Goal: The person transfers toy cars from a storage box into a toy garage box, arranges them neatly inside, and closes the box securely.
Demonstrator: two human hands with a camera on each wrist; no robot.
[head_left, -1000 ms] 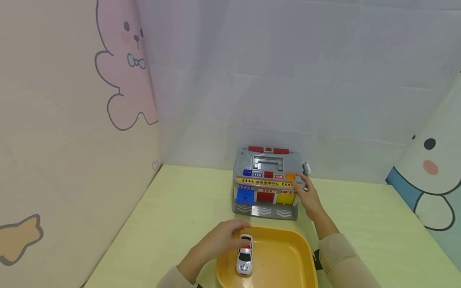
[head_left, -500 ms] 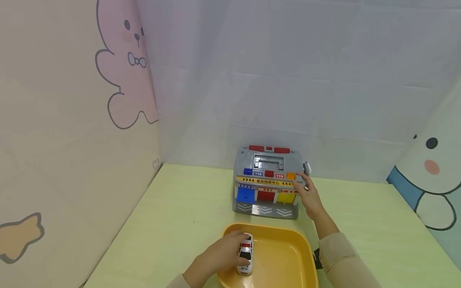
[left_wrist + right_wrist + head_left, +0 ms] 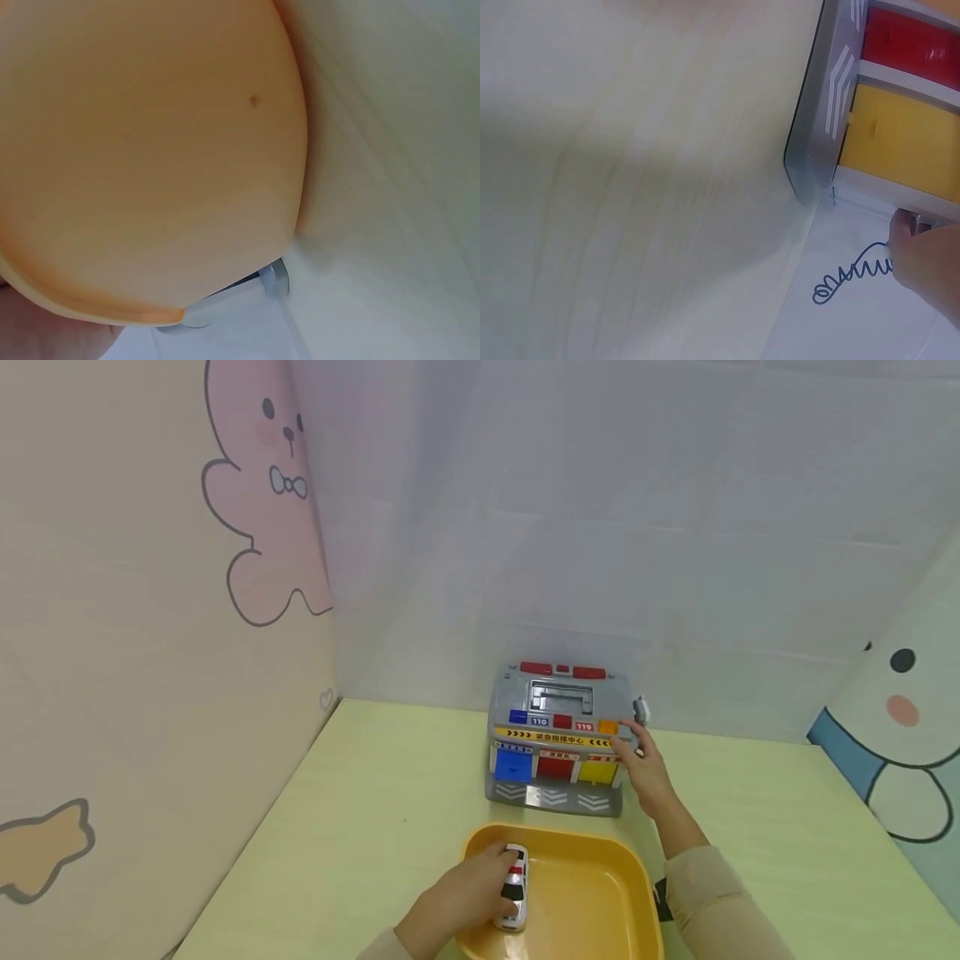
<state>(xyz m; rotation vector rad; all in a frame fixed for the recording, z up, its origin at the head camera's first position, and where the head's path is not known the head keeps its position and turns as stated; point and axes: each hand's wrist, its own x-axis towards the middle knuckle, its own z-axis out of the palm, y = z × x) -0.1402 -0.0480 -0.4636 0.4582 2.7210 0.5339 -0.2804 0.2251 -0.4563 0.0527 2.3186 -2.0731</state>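
In the head view my left hand (image 3: pixel 465 893) reaches into a yellow tray (image 3: pixel 577 837) and holds a white toy police car (image 3: pixel 514 891) by its left side, thumb near the front end. The car lies along the tray's left side. My right hand (image 3: pixel 647 777) grips the right front corner of a grey toy garage (image 3: pixel 558 743), which has blue, red and yellow doors. The right wrist view shows that hand (image 3: pixel 934 262) beside the yellow door (image 3: pixel 904 142). Only the tray's outer wall (image 3: pixel 150 150) and part of my left hand (image 3: pixel 56 326) appear in the left wrist view.
The garage stands behind the tray on a pale green-yellow table (image 3: pixel 375 793). A white cloth (image 3: pixel 465 568) hangs at the back, with printed cartoon panels at both sides. A dark coiled cord (image 3: pixel 851 274) hangs near the garage's side.
My left hand has lowered over the toy police car and closed on it. My right hand has kept its place at the garage's corner.
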